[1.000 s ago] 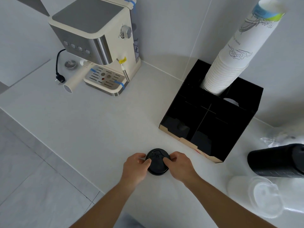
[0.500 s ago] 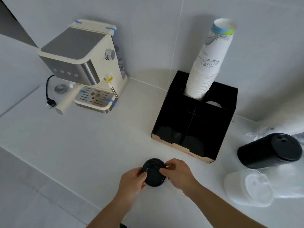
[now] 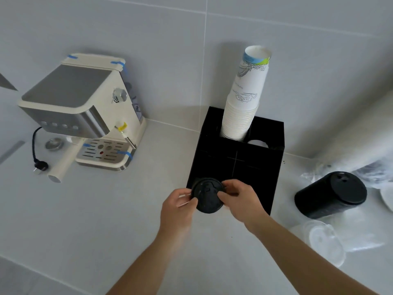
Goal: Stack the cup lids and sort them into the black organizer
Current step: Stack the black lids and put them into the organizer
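Note:
A small stack of black cup lids is held above the counter, right in front of the black organizer. My left hand pinches its left rim and my right hand grips its right rim. The stack overlaps the organizer's front left compartment from this angle. A long sleeve of black lids lies on its side at the right. Below it lies a sleeve of clear lids in plastic wrap. A tall stack of white paper cups stands in a rear compartment of the organizer.
A cream espresso machine stands at the back left with its portafilter and a black plug on the counter. Crumpled clear plastic wrap lies at the far right. The counter's front edge runs along the lower left.
Both hands have lifted the black lid stack off the counter and carried it toward the organizer's front. The camera has tilted up, showing more wall.

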Available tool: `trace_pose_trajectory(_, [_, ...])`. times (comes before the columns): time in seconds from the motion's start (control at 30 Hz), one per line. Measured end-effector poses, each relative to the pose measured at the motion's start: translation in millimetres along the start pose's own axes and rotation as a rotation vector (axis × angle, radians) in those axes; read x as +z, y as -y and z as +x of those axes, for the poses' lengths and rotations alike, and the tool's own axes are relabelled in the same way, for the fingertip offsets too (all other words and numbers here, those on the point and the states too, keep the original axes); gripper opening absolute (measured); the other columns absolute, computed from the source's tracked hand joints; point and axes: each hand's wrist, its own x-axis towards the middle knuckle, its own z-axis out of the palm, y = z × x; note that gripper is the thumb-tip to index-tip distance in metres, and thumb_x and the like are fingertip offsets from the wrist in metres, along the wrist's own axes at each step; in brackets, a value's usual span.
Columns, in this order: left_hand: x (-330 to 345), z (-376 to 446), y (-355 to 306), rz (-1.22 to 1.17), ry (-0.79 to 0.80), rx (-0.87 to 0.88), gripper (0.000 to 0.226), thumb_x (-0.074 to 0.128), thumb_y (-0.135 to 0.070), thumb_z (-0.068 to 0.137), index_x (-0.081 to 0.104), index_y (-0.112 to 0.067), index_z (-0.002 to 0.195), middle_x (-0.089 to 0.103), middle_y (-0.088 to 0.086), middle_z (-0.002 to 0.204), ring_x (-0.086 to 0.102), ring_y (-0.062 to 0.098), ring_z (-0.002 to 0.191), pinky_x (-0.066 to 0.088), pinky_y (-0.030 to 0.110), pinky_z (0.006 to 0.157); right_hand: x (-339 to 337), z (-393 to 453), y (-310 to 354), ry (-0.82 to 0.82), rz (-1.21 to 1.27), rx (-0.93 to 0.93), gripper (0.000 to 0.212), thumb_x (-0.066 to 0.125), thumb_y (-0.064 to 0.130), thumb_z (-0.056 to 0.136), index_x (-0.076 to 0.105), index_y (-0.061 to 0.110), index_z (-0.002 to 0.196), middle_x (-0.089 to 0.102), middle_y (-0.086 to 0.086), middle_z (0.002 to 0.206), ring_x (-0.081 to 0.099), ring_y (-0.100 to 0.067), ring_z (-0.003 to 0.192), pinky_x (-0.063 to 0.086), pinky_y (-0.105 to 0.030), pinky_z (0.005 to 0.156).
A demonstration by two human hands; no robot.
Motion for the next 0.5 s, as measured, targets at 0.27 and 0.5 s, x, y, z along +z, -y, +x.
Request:
trace_pose_trajectory(0.27, [24.7, 22.2, -14.1, -0.101, 0.144, -0.051, 0.044, 0.049, -0.017, 0.095, 0.05, -0.019, 0.14, 0.053, -0.012, 0.134, 0.053, 0.011, 0.125, 0.042, 0.033, 0.108, 0.4, 49.7, 39.2, -0.063, -0.198, -0.031, 0.032, 0.062, 0.02, 0.093, 0.065, 0.02, 0.124, 0.072, 0.0, 0.108, 0.065, -0.016, 0.094, 0.051, -0.021, 0.076])
trace_pose_trajectory(0.5, [30.6, 36.5, -22.8, -0.211, 0.261, -0.332, 0.059, 0.037, -0.049, 0.098, 0.033, -0.02, 0.149, 0.037, -0.009, 0.15, 0.027, 0.012, 0.145, 0.02, 0.036, 0.122, 7.1, 81.3, 48.9, 0.195, 0.182, 0.323, 0.045, 0.053, 0.038, 0.098, 0.057, 0.01, 0.133, 0.062, -0.009, 0.136, 0.058, -0.025, 0.124, 0.044, -0.044, 0.111])
